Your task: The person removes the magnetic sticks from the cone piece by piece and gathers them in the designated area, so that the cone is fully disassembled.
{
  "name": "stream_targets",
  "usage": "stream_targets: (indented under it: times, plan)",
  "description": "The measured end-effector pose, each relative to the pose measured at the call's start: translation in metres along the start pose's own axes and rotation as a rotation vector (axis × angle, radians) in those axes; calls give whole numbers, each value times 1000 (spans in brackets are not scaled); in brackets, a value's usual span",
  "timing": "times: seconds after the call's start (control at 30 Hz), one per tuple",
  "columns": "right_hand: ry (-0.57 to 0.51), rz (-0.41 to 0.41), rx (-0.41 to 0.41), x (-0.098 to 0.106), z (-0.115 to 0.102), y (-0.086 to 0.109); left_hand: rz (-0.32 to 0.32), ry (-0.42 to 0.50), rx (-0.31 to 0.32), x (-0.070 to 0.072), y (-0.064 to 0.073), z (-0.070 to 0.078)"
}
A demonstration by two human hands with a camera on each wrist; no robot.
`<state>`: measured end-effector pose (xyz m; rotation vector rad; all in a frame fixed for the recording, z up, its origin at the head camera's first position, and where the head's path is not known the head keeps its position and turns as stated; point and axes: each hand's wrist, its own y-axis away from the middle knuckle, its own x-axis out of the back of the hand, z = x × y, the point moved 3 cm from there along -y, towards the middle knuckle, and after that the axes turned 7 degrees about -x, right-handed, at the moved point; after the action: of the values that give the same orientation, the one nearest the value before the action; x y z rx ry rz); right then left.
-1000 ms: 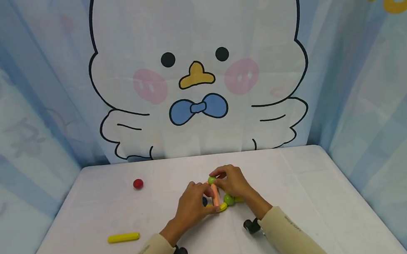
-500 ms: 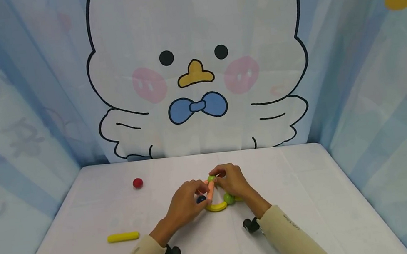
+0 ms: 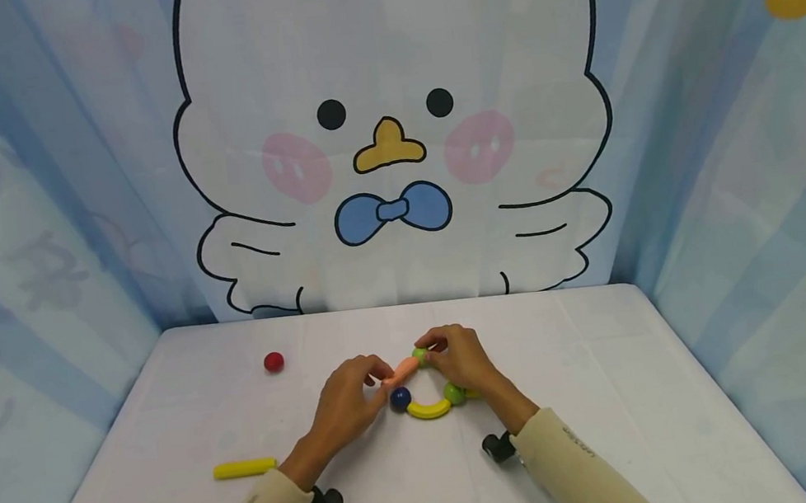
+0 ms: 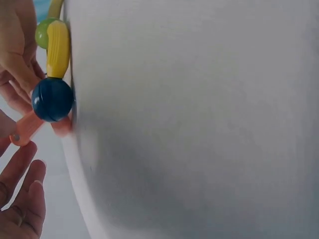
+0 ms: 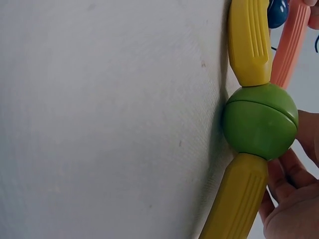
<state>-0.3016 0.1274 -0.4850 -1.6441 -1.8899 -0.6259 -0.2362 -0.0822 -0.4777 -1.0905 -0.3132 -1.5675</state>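
Observation:
My left hand (image 3: pixel 345 399) pinches the near end of an orange magnetic rod (image 3: pixel 403 371). The rod slants toward a small green ball (image 3: pixel 420 356), which my right hand (image 3: pixel 463 358) pinches. In front of them lies a chain on the table: a dark blue ball (image 3: pixel 401 399), a curved yellow rod (image 3: pixel 428 409) and a larger-looking green ball (image 5: pixel 260 121). Another yellow rod (image 5: pixel 237 199) joins that green ball and runs partly under my right wrist. In the left wrist view, orange also shows behind the blue ball (image 4: pixel 52 99); I cannot tell whether it is the same rod.
A red ball (image 3: pixel 274 362) lies at the back left of the white table (image 3: pixel 134 448). Nearer the front on that side is a straight yellow rod (image 3: pixel 244 469). A printed cloth (image 3: pixel 404 260) hangs behind the table's far edge.
My left hand has moved left, swinging the orange rod's near end from over the curved yellow rod to the left, past the blue ball. My right hand stays at the small green ball.

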Motion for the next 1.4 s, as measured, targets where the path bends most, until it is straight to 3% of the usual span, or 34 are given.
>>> stream_targets:
  times: [0.4,0.67,0.9,1.17,1.4]
  plan:
    - [22,1,-7,-3,0,0,27,-31,17,-8,-5,1]
    - [33,13,24,-2,-1,1,-9,-22,88,-5,-4,-1]
    - [21,14,18,-4,0,1,-2,62,137,-6,-5,-9]
    - [13,9,-18,-5,0,0,16,198,246,-7,-5,-21]
    - [6,14,-13,-4,-1,1,40,260,313,2,0,-24]
